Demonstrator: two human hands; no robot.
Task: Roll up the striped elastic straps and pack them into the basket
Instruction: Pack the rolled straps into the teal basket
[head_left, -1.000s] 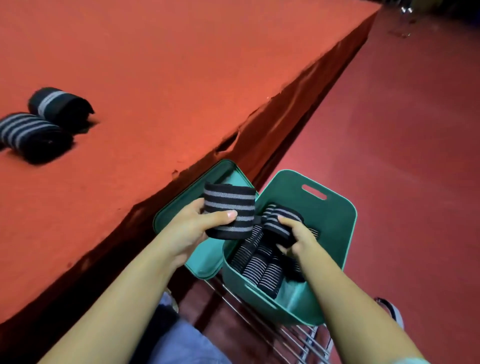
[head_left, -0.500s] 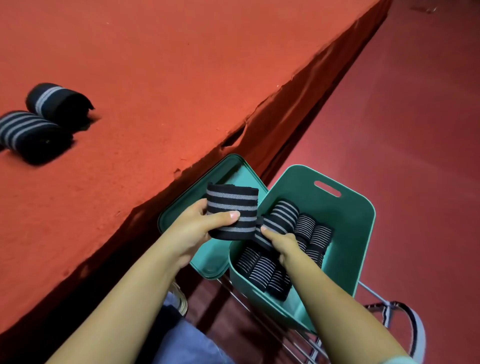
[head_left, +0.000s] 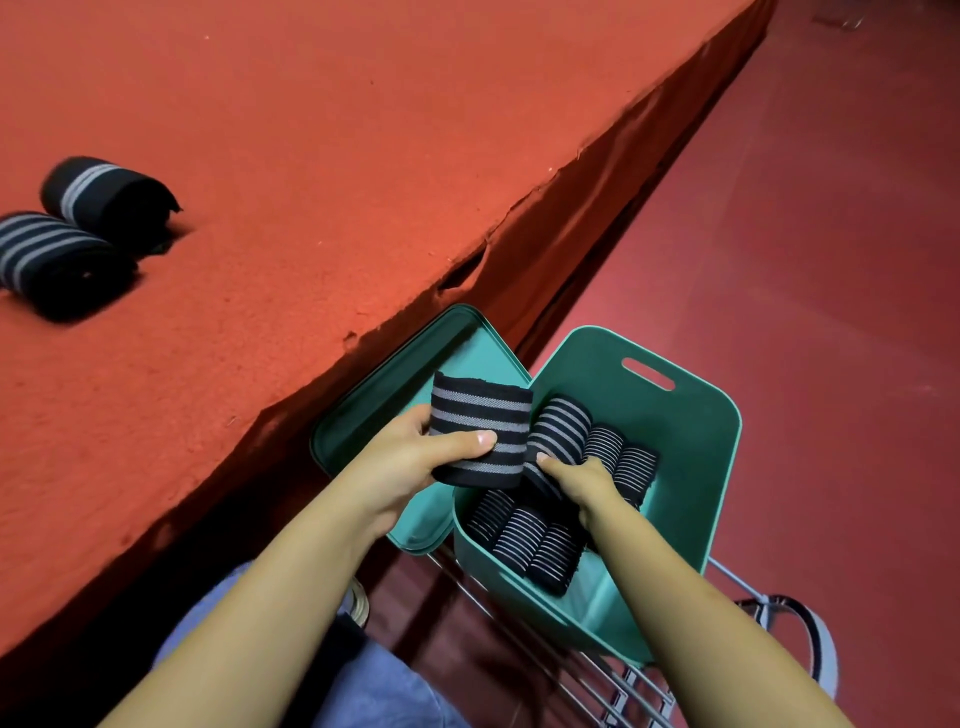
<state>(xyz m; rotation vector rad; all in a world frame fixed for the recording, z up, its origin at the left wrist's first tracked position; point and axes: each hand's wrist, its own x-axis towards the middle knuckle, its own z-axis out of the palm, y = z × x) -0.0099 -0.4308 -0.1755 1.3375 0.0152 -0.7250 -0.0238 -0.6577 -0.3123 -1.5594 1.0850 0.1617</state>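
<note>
Head view: green basket (head_left: 691, 467) already holds several rolled striped straps; left hand (head_left: 402, 462) grips one roll (head_left: 480, 428) above its rim, right hand (head_left: 584, 480) grasps a roll (head_left: 558, 434) inside, two rolls (head_left: 67, 234) remain on the red table (head_left: 337, 156).

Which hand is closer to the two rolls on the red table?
Left. The left hand is nearer the two rolls; the right hand is inside the basket, farther away.

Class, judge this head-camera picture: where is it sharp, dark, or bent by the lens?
Head view: the roll in the left hand is sharp; deep shadow lies under the red table edge; the wide lens bows that edge; no glare on the basket.
</note>
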